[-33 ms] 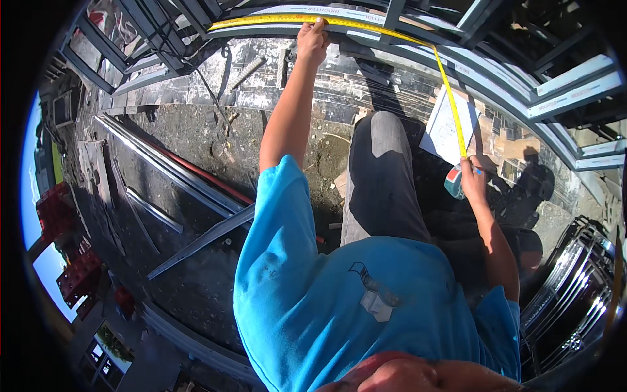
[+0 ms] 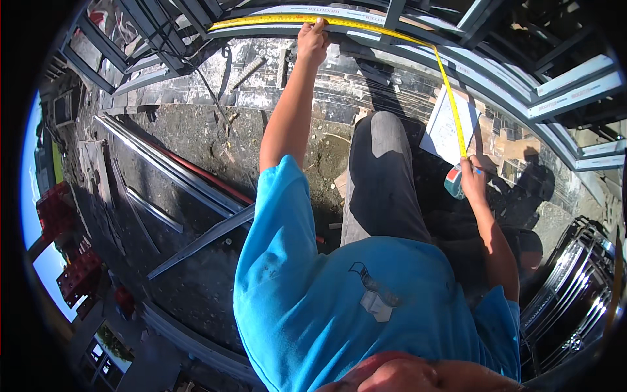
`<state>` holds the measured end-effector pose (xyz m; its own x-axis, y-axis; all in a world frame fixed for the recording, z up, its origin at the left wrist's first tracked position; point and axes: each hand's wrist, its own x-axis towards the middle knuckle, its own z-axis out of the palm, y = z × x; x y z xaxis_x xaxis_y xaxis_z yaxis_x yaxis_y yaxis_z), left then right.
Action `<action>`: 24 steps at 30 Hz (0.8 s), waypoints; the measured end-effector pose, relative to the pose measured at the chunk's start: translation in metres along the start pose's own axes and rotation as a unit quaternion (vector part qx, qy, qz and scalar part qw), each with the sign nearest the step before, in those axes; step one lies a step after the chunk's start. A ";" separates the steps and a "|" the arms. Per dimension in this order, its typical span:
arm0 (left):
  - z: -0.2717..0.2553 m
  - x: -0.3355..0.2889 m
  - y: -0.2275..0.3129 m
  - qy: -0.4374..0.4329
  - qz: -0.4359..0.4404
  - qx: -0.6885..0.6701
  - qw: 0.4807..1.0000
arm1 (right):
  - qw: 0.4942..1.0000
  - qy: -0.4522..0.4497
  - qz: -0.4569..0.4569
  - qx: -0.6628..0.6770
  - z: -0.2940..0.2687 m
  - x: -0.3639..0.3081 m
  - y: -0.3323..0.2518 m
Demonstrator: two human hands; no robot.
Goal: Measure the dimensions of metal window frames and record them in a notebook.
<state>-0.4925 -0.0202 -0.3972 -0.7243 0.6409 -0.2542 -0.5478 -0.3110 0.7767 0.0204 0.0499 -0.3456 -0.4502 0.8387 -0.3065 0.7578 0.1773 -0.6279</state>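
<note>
The yellow blade of a tape measure (image 2: 452,108) runs along a grey metal channel (image 2: 356,14) of the frame at the top. It kinks at the right and comes down toward me. With my left arm stretched out, my left hand (image 2: 312,44) is closed at the blade, thumb and fingers pinching it against the channel. My right hand (image 2: 473,179) is wrapped round the green and red tape case (image 2: 453,181), where the blade comes out. A small blue spot shows by its fingers, too small to name. Under the blade lies a white sheet with drawn lines (image 2: 443,134).
Metal framing (image 2: 575,95) spans the far side and right. Long metal channels (image 2: 170,163) and a red pipe (image 2: 212,178) lie on the ground at left, near a loose channel (image 2: 196,243). A shiny, dark ribbed object (image 2: 575,294) stands at lower right. My knee (image 2: 385,137) is between my arms.
</note>
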 end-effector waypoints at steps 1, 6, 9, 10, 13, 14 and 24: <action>0.001 0.000 0.001 0.000 0.000 0.001 1.000 | 1.000 -0.007 0.006 0.026 -0.001 -0.002 -0.008; 0.001 -0.002 0.002 0.009 -0.002 0.019 1.000 | 0.999 -0.017 0.022 0.024 0.004 -0.006 -0.012; 0.000 0.000 0.001 -0.005 -0.001 0.012 1.000 | 1.000 -0.011 0.013 0.013 0.013 -0.007 0.007; 0.000 -0.001 0.000 -0.005 -0.001 0.012 1.000 | 1.000 0.003 0.005 0.000 0.015 -0.007 0.010; -0.002 -0.002 -0.002 -0.001 -0.005 0.010 1.000 | 1.000 -0.010 0.023 -0.015 0.020 -0.009 0.017; -0.004 -0.002 -0.002 -0.005 -0.002 0.003 1.000 | 1.000 -0.011 0.022 -0.015 0.022 -0.010 0.022; -0.003 -0.002 -0.004 -0.001 -0.008 0.005 1.000 | 0.981 -0.033 -0.172 -0.082 0.029 -0.022 0.020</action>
<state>-0.4904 -0.0223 -0.4019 -0.7152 0.6466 -0.2654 -0.5551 -0.2947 0.7778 0.0321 0.0202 -0.3718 -0.7180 0.6803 -0.1468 0.6195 0.5286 -0.5804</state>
